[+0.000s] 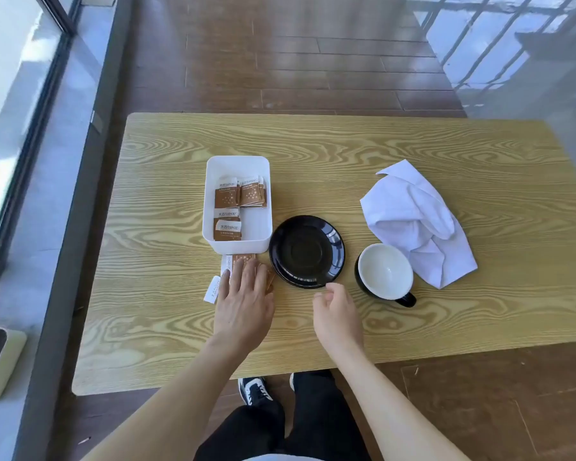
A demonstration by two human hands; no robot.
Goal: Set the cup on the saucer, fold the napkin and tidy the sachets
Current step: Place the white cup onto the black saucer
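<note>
A black saucer [306,251] lies bare near the table's middle. To its right stands the cup [384,271], black outside and white inside, on the table with its handle toward me. A crumpled white napkin [416,221] lies behind the cup. A white plastic box [236,204] left of the saucer holds several brown and white sachets. Loose sachets [236,264] lie on the table just in front of the box, and my left hand [243,301] rests flat on them. My right hand [338,314] hovers by the saucer's near rim, fingers loosely curled, holding nothing.
The wooden table [346,154] has a near edge just above my legs and shoes. A window frame and grey sill run along the left. Dark wooden floor lies beyond the table.
</note>
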